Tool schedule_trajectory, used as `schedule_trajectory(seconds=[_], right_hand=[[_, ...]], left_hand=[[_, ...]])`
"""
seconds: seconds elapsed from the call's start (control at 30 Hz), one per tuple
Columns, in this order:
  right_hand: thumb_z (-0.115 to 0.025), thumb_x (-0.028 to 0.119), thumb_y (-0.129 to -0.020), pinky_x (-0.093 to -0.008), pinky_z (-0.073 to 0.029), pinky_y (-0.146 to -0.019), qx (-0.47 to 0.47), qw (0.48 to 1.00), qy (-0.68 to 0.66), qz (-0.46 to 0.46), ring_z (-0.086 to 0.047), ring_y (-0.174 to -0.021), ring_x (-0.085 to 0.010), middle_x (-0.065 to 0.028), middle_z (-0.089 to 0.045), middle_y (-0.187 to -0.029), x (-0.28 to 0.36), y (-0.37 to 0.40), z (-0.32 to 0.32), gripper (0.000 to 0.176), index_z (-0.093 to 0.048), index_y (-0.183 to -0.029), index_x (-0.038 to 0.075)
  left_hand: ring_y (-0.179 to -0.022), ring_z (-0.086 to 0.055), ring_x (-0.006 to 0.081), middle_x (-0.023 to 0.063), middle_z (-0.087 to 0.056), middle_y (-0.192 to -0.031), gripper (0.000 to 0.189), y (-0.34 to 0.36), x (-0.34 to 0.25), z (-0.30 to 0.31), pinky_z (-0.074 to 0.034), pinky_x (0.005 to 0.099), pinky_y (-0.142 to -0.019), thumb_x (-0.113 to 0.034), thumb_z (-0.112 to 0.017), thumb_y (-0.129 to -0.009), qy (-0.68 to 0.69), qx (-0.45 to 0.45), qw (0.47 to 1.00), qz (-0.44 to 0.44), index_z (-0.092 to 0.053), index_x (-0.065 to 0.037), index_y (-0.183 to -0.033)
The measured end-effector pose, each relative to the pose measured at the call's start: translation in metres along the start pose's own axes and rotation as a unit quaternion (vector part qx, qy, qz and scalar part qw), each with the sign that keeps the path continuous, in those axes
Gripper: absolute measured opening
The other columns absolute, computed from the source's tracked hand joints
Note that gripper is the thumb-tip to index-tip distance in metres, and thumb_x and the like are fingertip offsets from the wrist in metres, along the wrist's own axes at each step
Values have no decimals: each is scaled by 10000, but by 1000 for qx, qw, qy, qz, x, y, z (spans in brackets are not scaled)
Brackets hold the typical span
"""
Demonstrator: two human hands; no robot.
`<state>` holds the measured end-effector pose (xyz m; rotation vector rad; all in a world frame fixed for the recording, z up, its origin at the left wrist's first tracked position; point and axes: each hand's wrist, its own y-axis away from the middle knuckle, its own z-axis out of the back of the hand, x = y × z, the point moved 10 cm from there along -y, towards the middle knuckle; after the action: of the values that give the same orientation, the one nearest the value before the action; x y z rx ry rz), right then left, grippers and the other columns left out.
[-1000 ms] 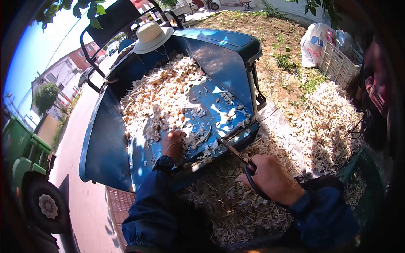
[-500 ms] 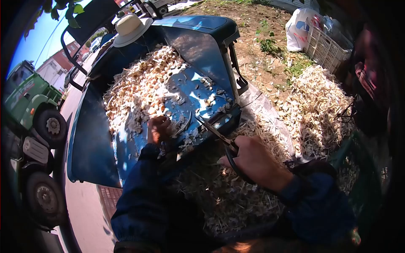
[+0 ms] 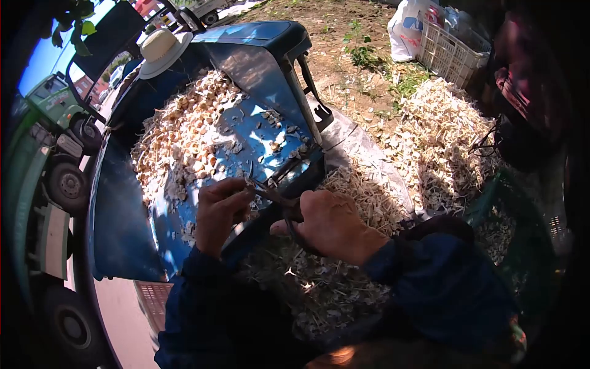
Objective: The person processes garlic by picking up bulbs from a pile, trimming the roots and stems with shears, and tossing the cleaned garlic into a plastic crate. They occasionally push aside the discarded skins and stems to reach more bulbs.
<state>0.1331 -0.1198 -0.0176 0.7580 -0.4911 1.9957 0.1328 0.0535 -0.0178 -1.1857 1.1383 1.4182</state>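
My right hand (image 3: 335,224) is wrapped round the dark handles of a pair of scissors (image 3: 275,195), whose blades point left. Close by the blade tips, my left hand (image 3: 222,210) has its thumb and fingers pinched together; whatever sits between them is too small and shaded to name. Both hands are over the near edge of a blue metal cart bed (image 3: 236,132). In that bed lies a heap of pale garlic bulbs (image 3: 190,132), with loose bits of skin scattered to its right.
A straw hat (image 3: 161,52) rests on the bed's far edge. Cut stalks (image 3: 445,132) are heaped on the ground to the right, near a plastic crate (image 3: 452,55) and a white bag (image 3: 409,31). A green truck (image 3: 37,160) stands at left.
My left hand has lifted from the bed toward me and now meets the scissors' blades. My right hand has moved left with the scissors. The whole view has shifted slightly.
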Motion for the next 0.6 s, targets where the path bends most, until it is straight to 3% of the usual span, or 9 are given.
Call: schedule_trajectory(seconds=[0.13,0.2,0.23,0.3,0.37,0.4,0.47,0.53,0.6], right_hand=[[-626,610,-766,-430,-516,-640,-35,997,-26,60,-649,-692,-379,-215,-610,-632,3,1,-1,648,-647,-676,-31],[-610,632,-778,-362,-508,-542,29,992,-106,61,-652,-586,-285,-155,-607,-589,-4,-3,-14,680,-612,-602,-24],[-610,632,-778,-362,-508,-542,33,992,-106,61,-652,-586,-285,-155,-607,-589,-2,-3,-10,680,-612,-602,-24],[-611,593,-818,-259,-448,-514,220,908,-321,-153,-544,-516,-104,-50,-541,-582,-18,14,-41,618,-586,-691,-12],[-560,629,-828,-249,-439,-503,210,895,-367,-143,-537,-509,-97,-34,-527,-583,-10,16,-39,651,-583,-703,-10],[-509,665,-838,-240,-430,-491,194,878,-414,-142,-529,-503,-91,-17,-513,-584,-6,16,-38,688,-579,-714,-8],[-449,698,-845,-246,-429,-486,189,889,-396,-129,-522,-495,-106,-28,-504,-590,1,14,-34,740,-580,-755,-24],[-444,691,-852,-245,-431,-495,173,896,-385,-139,-534,-510,-112,-38,-519,-615,-4,11,-29,743,-580,-776,-35],[-446,672,-864,-250,-429,-494,151,900,-380,-149,-535,-511,-116,-40,-521,-616,-8,10,-24,728,-580,-789,-40]], left_hand=[[-488,-501,70,25,-575,-631,163,5,3,0,-360,203,-440,-5,-643,-802,10,-24,1000,-1,-650,68,-948],[-491,-517,81,28,-583,-637,200,7,3,-2,-373,212,-443,-1,-654,-785,1,2,1000,-31,-653,65,-974],[-491,-517,81,28,-583,-637,200,10,5,-3,-373,212,-443,-1,-654,-785,3,-1,1000,-29,-653,65,-974],[-500,-523,88,30,-581,-632,177,21,7,-15,-365,213,-443,-29,-658,-782,-16,21,999,-35,-660,49,-941],[-501,-520,89,30,-579,-629,167,21,23,-6,-360,211,-442,-60,-652,-788,10,6,1000,14,-657,43,-919],[-502,-516,90,31,-577,-627,165,20,37,4,-355,208,-442,-91,-645,-794,39,1,997,64,-655,37,-896],[-496,-467,89,48,-544,-612,167,7,63,45,-338,206,-420,-127,-597,-818,39,-11,998,53,-614,38,-837],[-513,-503,114,76,-572,-650,162,-8,119,117,-330,206,-418,-135,-548,-849,319,-97,935,122,-571,-20,-738],[-497,-480,126,81,-540,-631,158,-14,139,192,-311,210,-404,-103,-536,-845,305,-241,910,144,-538,-32,-704]])
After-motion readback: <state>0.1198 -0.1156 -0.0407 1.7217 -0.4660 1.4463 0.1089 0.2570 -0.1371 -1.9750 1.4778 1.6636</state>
